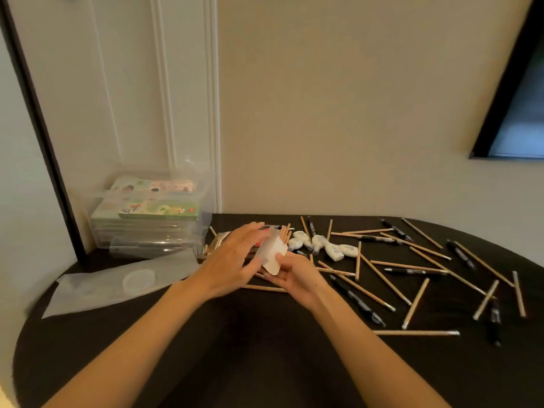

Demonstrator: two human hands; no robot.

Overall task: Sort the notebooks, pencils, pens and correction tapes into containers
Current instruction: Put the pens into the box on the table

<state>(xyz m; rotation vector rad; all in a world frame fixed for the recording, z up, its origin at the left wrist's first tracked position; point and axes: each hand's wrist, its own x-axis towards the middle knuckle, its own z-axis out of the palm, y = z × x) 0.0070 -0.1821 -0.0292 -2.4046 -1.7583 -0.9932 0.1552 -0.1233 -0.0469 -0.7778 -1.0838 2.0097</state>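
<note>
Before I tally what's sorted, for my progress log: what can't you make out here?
Head view only.
white box in right hand: motion-blurred, print unreadable, contents hidden.
Whatever lies under the left hand: covered by it.
notebooks in clear container: count hazed by its walls.

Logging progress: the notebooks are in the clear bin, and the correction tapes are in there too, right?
Not quite. The head view shows the notebooks in the bin, but the correction tapes lie loose on the table, outside it.
</note>
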